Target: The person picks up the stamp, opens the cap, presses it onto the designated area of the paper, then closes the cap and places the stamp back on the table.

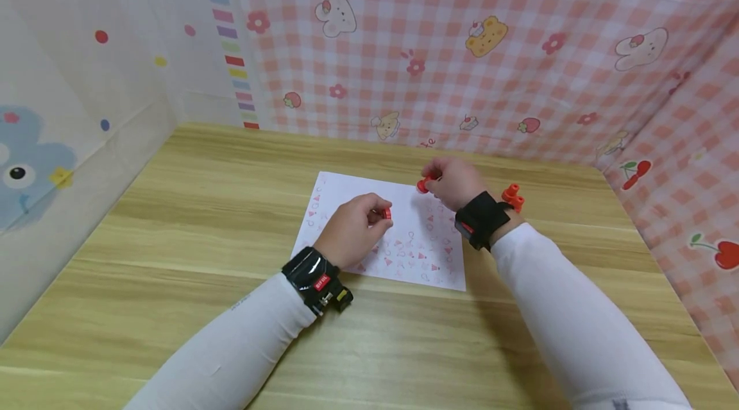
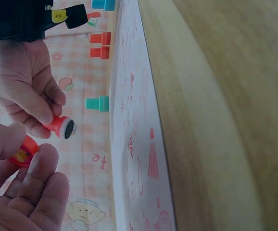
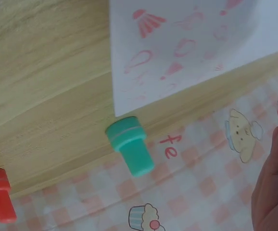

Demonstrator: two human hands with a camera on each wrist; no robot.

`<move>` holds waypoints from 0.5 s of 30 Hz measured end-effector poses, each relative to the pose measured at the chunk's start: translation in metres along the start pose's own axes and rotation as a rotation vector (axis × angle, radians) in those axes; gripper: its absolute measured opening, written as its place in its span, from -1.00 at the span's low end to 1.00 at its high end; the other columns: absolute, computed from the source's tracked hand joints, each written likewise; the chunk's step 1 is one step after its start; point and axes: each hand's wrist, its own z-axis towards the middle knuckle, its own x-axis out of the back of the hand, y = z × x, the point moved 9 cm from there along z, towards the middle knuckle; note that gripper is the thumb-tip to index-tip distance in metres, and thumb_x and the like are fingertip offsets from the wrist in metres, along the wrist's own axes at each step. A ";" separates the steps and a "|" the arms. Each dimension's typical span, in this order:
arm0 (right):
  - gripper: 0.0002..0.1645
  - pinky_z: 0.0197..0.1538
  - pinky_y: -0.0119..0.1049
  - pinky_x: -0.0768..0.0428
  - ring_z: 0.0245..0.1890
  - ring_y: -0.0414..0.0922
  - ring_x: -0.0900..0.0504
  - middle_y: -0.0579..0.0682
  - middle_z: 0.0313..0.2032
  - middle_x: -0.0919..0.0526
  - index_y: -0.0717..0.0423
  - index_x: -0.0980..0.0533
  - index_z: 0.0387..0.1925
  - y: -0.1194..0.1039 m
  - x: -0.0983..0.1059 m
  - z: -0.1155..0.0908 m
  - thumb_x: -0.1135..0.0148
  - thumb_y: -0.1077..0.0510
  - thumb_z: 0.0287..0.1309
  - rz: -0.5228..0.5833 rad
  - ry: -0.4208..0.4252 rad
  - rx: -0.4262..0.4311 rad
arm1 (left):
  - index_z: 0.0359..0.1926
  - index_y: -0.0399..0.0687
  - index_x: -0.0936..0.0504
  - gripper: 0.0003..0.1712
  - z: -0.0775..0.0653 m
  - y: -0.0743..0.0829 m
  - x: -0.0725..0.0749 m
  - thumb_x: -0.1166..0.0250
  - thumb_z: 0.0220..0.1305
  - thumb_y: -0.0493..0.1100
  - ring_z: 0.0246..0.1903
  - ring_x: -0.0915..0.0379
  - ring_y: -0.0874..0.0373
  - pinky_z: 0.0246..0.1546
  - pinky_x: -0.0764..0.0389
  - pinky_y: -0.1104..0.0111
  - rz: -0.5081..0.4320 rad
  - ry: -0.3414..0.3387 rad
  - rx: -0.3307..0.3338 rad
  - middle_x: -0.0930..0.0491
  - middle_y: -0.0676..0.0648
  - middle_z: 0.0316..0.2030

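Observation:
My right hand (image 1: pixel 453 182) pinches a red self-inking stamp (image 1: pixel 424 185) above the far right part of the white paper (image 1: pixel 375 185). In the left wrist view the dark face of that stamp (image 2: pixel 68 129) shows, uncapped. Lower over the sheet, my left hand (image 1: pixel 355 230) holds a small round red cap (image 1: pixel 387 213) between thumb and fingers. A yellow and dark picture is visible on the cap (image 2: pixel 23 155). Many small red stamped prints (image 3: pixel 148 21), such as shuttlecocks and rackets, cover much of the paper.
Red stamps (image 1: pixel 512 195) stand on the wooden table (image 1: pixel 202 205) right of my right hand. A green stamp (image 3: pixel 130 144) stands close to a corner of the paper, and a blue one (image 2: pixel 103 5) farther off. Checked cloth (image 1: pixel 392 44) hangs behind the table.

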 end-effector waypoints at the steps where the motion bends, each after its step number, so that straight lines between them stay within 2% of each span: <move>1: -0.83 -0.31 -0.18 -0.50 -0.37 -0.02 -0.47 0.03 -0.30 -0.59 0.07 -0.56 -0.17 0.000 -0.001 0.001 -0.22 0.20 0.17 -0.010 0.001 -0.003 | -0.07 0.02 -0.58 -0.74 0.000 0.000 0.000 -0.30 0.19 -0.14 -0.34 -0.40 0.38 -0.24 -0.51 0.34 0.000 -0.002 0.001 -0.55 0.17 -0.32; 5: -0.87 -0.29 -0.17 -0.49 -0.37 -0.01 -0.46 0.02 -0.34 -0.60 0.06 -0.59 -0.24 0.002 -0.006 0.007 -0.27 0.20 0.14 -0.051 0.001 -0.011 | -0.05 0.00 -0.57 -0.73 0.000 0.000 0.000 -0.29 0.20 -0.13 -0.32 -0.41 0.38 -0.22 -0.51 0.34 -0.001 -0.009 0.005 -0.55 0.17 -0.30; 15: -0.85 -0.19 -0.16 -0.52 -0.34 -0.02 -0.47 0.02 -0.35 -0.62 0.09 -0.62 -0.23 0.008 -0.018 0.017 -0.26 0.24 0.12 -0.124 -0.049 -0.051 | -0.06 0.01 -0.57 -0.73 0.000 -0.001 -0.001 -0.29 0.20 -0.12 -0.32 -0.41 0.39 -0.23 -0.52 0.33 0.001 -0.007 -0.003 -0.55 0.17 -0.30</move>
